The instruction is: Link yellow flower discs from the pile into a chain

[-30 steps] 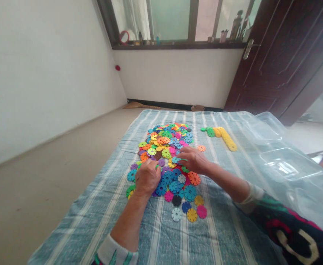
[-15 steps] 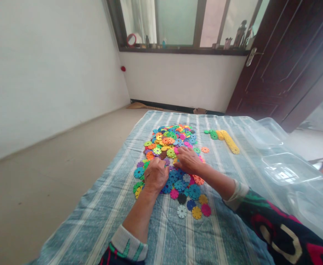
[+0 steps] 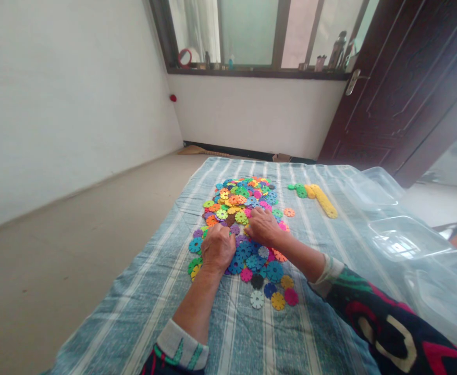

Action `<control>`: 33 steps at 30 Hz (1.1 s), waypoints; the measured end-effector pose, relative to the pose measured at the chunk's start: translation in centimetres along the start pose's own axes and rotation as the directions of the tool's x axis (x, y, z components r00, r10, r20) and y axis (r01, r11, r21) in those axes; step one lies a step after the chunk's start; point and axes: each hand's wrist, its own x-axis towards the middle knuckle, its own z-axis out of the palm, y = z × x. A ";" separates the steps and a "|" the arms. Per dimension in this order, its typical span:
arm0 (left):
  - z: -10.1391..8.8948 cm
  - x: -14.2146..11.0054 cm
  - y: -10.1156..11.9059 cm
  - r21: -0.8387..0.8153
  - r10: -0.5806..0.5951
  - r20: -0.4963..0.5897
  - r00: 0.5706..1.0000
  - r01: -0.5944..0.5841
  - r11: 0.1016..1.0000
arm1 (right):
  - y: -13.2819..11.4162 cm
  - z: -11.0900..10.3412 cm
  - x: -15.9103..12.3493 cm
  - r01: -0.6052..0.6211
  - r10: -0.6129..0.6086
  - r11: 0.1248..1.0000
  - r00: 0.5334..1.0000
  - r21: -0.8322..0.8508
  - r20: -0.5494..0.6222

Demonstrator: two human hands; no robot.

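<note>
A spread-out pile of notched plastic discs [image 3: 245, 250] in many colours lies on the striped cloth. Over its left side my left hand [image 3: 218, 246] is closed, fingers curled under; whatever it may grip is hidden. To the right, my right hand [image 3: 264, 227] bends its fingers down among the discs with the tips pressed together. I cannot make out what is between them. A small gap separates the two hands, where a purple disc [image 3: 235, 229] shows. Nearest me lie several loose discs, among them a white one [image 3: 257, 299] and a pink one [image 3: 291, 297].
A joined row of green and yellow discs [image 3: 322, 200] lies right of the pile, near a single orange disc [image 3: 289, 212]. Clear plastic containers [image 3: 410, 238] line the right side. Striped cloth [image 3: 134, 312] covers the table, whose left edge drops to the floor.
My right hand has shifted very slightly left, and my left hand has turned a little. Both remain closed over the pile, and the discs look much the same.
</note>
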 end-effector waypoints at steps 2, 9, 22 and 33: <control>0.0 0.0 0.0 -0.001 -0.006 0.003 1.000 0.006 1.000 | 0.0 0.1 0.1 0.007 -0.007 1.000 1.000 0.002 -0.009; 0.2 0.2 0.0 0.011 -0.012 0.018 1.000 0.012 1.000 | 1.3 1.2 0.7 -0.014 0.045 0.981 0.987 0.193 -0.154; 0.0 0.3 0.1 0.056 0.011 0.018 1.000 -0.012 0.998 | 5.2 2.0 0.9 0.063 0.274 0.579 0.924 0.813 -0.267; 0.5 0.5 -0.6 0.039 0.047 -0.040 0.998 -0.045 0.998 | 20.1 0.8 -0.5 -0.459 0.590 0.727 0.799 0.510 -0.122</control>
